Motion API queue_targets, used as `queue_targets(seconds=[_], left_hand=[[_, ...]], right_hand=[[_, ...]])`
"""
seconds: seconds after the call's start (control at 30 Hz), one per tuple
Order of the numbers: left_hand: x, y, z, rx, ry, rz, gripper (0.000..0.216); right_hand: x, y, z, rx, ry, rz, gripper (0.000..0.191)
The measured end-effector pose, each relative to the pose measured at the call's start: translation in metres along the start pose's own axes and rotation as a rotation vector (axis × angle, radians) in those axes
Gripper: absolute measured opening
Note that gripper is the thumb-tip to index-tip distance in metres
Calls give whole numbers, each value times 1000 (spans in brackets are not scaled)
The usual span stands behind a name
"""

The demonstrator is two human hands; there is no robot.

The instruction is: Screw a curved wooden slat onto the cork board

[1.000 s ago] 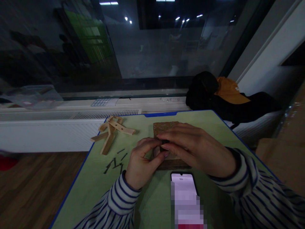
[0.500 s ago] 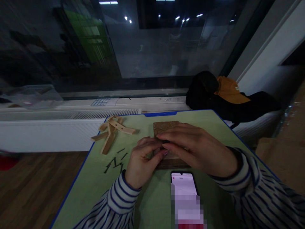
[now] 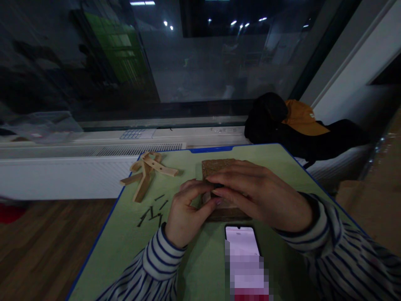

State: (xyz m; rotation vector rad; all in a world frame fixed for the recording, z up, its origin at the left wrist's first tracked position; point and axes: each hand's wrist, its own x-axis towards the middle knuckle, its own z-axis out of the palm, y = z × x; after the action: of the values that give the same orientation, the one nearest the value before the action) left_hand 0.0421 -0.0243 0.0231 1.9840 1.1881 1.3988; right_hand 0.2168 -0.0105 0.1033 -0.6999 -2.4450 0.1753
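My right hand (image 3: 250, 190) is over a brown block (image 3: 216, 166), its thumb and fingers closed around a small dark piece (image 3: 218, 185) whose kind I cannot make out. From the left, my left hand (image 3: 188, 209) reaches in with fingers curled. Its index finger and thumb curve around a pale part that is mostly hidden, just beside the dark piece. Between and below the fingers, the block's front edge (image 3: 228, 214) shows. Several dark screws (image 3: 152, 214) lie loose to the left of my left hand.
Curved light wooden pieces (image 3: 147, 171), one with holes, lie piled at the table's left back. A lit phone (image 3: 241, 238) rests in front of the block. The green table (image 3: 200, 259) has a blue edge. Behind stand a radiator (image 3: 62, 177) and windowsill with an orange cap (image 3: 303, 119).
My left index finger has drawn back slightly from the right fingertips, so more of the small dark piece and pale part shows. My right hand stays almost in place.
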Motion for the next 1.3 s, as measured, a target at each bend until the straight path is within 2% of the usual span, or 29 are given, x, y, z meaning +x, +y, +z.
queue_targets(seconds=[0.23,0.7,0.93,1.13,1.3], left_hand=[[0,-1,-1,-17,-1,-10,7],[3,4,-3,-46,-65,9,10],[0,0,-2,44,-3,26,12],[-1,-2,-3,25,-18,46,9],[0,-1,-2,13,-19,54,8]], right_hand=[[0,-3,0,59,-25,9,25],[1,-2,1,2,-22,18,20],[1,-2,3,-21,-20,35,22],[1,-4,-2,48,-55,27,29],[1,-5,-4,76,-66,14,24]])
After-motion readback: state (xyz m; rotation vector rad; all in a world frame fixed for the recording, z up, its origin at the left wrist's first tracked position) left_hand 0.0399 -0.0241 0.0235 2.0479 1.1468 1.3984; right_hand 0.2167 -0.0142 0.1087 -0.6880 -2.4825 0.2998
